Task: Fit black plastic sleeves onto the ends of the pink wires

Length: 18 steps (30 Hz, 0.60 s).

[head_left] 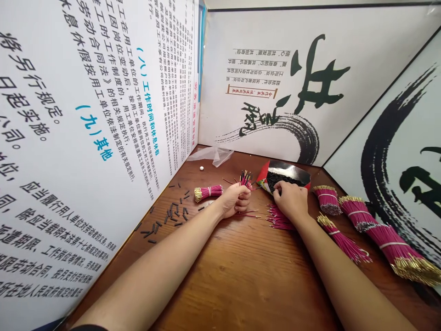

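My left hand [236, 198] is closed around a small bunch of pink wires [245, 179] whose tips stick up above my fingers, some capped with short black sleeves. My right hand [291, 198] reaches with pinched fingers into an open foil bag [287, 171] full of small black sleeves; what the fingertips hold is too small to make out. Loose pink wires [277, 219] lie on the wooden table [241, 276] just under my right wrist. A tied bundle of pink wires [208, 192] with gold ends lies left of my left hand.
Several black sleeves [172, 216] are scattered along the left board. Three larger tied pink wire bundles [382, 234] lie at the right. A clear plastic bag [213, 155] and a white bead [201, 168] sit at the back. Printed boards wall the table on three sides.
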Available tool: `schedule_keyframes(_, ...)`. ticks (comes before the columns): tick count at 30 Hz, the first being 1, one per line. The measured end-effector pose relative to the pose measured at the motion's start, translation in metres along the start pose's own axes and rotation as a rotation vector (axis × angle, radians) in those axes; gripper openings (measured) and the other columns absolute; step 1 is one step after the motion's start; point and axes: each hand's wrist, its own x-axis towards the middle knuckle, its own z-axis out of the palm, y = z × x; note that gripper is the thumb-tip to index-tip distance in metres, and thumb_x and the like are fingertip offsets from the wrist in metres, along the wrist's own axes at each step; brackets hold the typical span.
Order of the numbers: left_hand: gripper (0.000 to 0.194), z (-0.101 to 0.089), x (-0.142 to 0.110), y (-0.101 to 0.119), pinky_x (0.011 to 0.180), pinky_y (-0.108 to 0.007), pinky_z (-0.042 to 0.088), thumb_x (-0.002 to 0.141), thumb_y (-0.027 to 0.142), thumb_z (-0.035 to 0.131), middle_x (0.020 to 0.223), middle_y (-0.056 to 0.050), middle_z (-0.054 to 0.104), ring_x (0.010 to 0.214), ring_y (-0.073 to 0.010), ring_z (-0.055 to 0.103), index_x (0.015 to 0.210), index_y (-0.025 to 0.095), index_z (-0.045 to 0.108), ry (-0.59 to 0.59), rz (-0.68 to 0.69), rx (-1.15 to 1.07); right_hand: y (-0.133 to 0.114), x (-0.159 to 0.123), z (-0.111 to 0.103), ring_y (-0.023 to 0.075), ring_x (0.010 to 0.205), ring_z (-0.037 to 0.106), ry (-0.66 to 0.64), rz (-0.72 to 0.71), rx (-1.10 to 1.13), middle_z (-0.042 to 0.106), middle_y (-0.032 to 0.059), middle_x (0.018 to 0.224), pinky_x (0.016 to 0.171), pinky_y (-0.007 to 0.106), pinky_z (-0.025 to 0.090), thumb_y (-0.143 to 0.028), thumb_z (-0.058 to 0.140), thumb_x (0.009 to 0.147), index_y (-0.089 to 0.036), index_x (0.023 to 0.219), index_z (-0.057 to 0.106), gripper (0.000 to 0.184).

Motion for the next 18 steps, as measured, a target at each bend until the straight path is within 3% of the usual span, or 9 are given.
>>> schedule_keyframes(6,0.026,0.004,-0.002,-0.002,0.036,-0.014,0.010,0.070,0.019,0.063,0.056,0.011,0.027,0.039,-0.0024,0.015,0.085,0.021,0.042,0.016,0.026,0.054,0.000,-0.001,0.000,0.0235,0.092,0.060,0.009,-0.007,0.013,0.073,0.0070,0.097,0.081,0.037,0.026,-0.023,0.047,0.087,-0.019,0.100,0.069,0.025)
schedule_keyframes(9,0.015,0.000,0.000,0.001,0.035,-0.015,0.012,0.074,0.027,0.052,0.056,0.010,0.024,0.039,-0.0036,0.014,0.084,0.018,0.046,-0.013,-0.047,-0.035,0.000,-0.001,0.000,0.0232,0.092,0.059,0.000,-0.016,0.007,0.073,0.0068,0.097,0.081,0.037,0.026,-0.023,0.047,0.087,-0.020,0.098,0.069,0.025)
schedule_keyframes(12,0.020,-0.004,0.003,0.002,0.035,-0.016,0.013,0.075,0.031,0.040,0.056,0.008,0.025,0.039,-0.0051,0.014,0.083,0.015,0.051,-0.009,-0.096,-0.099,0.001,0.000,0.000,0.0230,0.091,0.059,-0.001,-0.024,0.017,0.073,0.0061,0.096,0.081,0.037,0.026,-0.023,0.046,0.087,-0.021,0.096,0.070,0.025)
schedule_keyframes(18,0.021,-0.009,0.008,-0.003,0.037,-0.016,0.018,0.063,0.016,0.044,0.058,0.006,0.029,0.041,-0.0054,0.019,0.082,0.014,0.051,0.025,-0.102,-0.111,0.001,-0.001,0.002,0.0226,0.090,0.058,0.037,-0.024,0.054,0.072,0.0061,0.094,0.080,0.037,0.026,-0.023,0.045,0.086,-0.021,0.093,0.069,0.025)
